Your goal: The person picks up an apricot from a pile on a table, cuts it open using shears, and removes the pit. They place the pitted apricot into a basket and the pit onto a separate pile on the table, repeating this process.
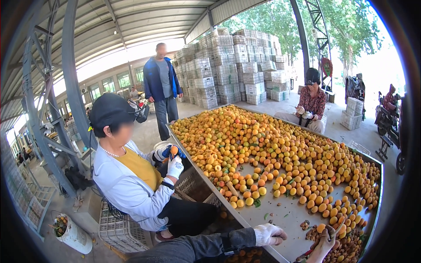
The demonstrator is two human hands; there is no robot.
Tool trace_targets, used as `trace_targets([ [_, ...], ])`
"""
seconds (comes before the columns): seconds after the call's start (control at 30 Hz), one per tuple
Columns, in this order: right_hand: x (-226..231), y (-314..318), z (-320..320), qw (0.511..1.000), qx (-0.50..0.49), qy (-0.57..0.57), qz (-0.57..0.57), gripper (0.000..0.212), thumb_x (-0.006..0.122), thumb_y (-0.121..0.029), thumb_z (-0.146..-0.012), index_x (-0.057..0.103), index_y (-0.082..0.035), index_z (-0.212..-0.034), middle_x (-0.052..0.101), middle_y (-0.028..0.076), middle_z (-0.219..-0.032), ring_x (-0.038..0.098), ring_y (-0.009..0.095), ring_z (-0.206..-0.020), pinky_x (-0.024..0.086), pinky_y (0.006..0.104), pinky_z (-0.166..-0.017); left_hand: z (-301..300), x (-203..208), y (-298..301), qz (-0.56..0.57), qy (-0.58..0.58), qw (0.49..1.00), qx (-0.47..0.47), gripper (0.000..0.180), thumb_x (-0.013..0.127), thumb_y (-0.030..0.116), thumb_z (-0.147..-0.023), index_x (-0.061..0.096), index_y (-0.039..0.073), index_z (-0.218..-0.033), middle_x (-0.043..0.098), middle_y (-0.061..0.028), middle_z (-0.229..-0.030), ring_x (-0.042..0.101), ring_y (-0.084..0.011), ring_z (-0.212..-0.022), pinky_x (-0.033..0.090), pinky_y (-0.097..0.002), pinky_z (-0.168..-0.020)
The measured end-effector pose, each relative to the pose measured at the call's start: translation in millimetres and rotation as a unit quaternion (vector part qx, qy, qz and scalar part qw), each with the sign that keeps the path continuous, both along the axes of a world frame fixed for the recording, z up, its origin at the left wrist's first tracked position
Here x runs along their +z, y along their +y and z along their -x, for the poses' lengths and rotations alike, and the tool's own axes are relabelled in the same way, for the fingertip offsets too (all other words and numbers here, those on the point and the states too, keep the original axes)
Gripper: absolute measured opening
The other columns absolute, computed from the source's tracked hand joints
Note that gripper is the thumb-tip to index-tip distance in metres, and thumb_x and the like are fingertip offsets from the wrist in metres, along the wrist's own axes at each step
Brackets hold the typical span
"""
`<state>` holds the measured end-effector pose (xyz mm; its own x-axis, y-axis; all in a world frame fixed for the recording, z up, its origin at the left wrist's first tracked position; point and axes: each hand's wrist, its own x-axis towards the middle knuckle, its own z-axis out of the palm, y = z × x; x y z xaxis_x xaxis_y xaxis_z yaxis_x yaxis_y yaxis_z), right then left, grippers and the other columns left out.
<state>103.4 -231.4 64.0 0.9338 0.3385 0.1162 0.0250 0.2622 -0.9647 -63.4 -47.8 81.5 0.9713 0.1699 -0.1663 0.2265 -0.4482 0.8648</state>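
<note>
Over the near edge of a metal sorting table (258, 214), my left hand (269, 235) in a white knit glove hangs with fingers loosely bent, nothing visible in them. To its right, my right hand (323, 246) is closed around what looks like a knife (340, 223); a thin pale blade sticks out past the fingers, and a bit of red shows at the palm. An orange apricot (321, 228) lies right at its fingertips; whether they touch it is unclear. Beside that hand are brown apricot pits (312, 234). A big heap of apricots (245, 136) covers much of the table.
At the table's left side a seated co-worker (127, 175) in white gloves holds an apricot. Another person (311, 105) sits at the far right, and one (163, 83) stands behind. Stacked crates (228, 65) rise at the back; a white bucket (75, 236) stands lower left.
</note>
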Motion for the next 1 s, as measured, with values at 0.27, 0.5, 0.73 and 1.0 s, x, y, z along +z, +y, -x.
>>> trace_targets([
  [0.27, -17.8, 23.3, -6.2, 0.999, -0.035, 0.027, -0.008, 0.01, 0.055, -0.009, -0.093, 0.057, -0.002, -0.1, 0.046, -0.004, -0.059, 0.033, 0.002, -0.038, 0.023, 0.0186, -0.032, 3.5, -5.9, 7.2, -0.004, -0.022, 1.0, -0.001, 0.032, 0.063, 0.015, -0.087, 0.062, 0.005, -0.118, 0.069, -0.0113, -0.107, 0.065, -0.0221, -0.101, 0.049, -0.0321, -0.089],
  [0.5, 12.9, 19.0, 16.1, 0.999, 0.018, 0.018, -0.035, 0.02, 0.052, -0.006, -0.092, 0.062, 0.002, -0.108, 0.058, 0.001, -0.074, 0.044, 0.006, -0.049, 0.036, 0.0196, -0.045, -1.0, -14.7, 9.3, 0.014, -0.018, 1.0, -0.002, 0.033, 0.063, 0.015, -0.087, 0.062, 0.004, -0.119, 0.069, -0.0123, -0.108, 0.065, -0.0217, -0.102, 0.049, -0.0321, -0.089],
  [0.73, -7.6, 22.1, 3.7, 1.0, -0.011, 0.024, 0.017, 0.012, 0.054, -0.008, -0.093, 0.058, -0.001, -0.102, 0.049, -0.004, -0.063, 0.035, 0.002, -0.039, 0.025, 0.0173, -0.034, -1.0, -22.5, 6.1, -0.015, -0.076, 0.997, -0.004, 0.034, 0.058, 0.02, -0.089, 0.061, 0.001, -0.117, 0.07, -0.0104, -0.093, 0.067, -0.0197, -0.089, 0.05, -0.0313, -0.084],
  [1.0, -17.5, 23.1, 0.9, 1.0, -0.011, 0.025, 0.0, 0.013, 0.054, -0.005, -0.091, 0.058, 0.0, -0.103, 0.053, -0.002, -0.07, 0.037, 0.002, -0.04, 0.024, 0.0173, -0.032, -7.9, -5.0, 1.9, 0.006, -0.012, 1.0, 0.011, 0.033, 0.063, 0.015, -0.088, 0.062, 0.005, -0.12, 0.068, -0.0123, -0.109, 0.065, -0.0196, -0.099, 0.049, -0.0312, -0.089],
])
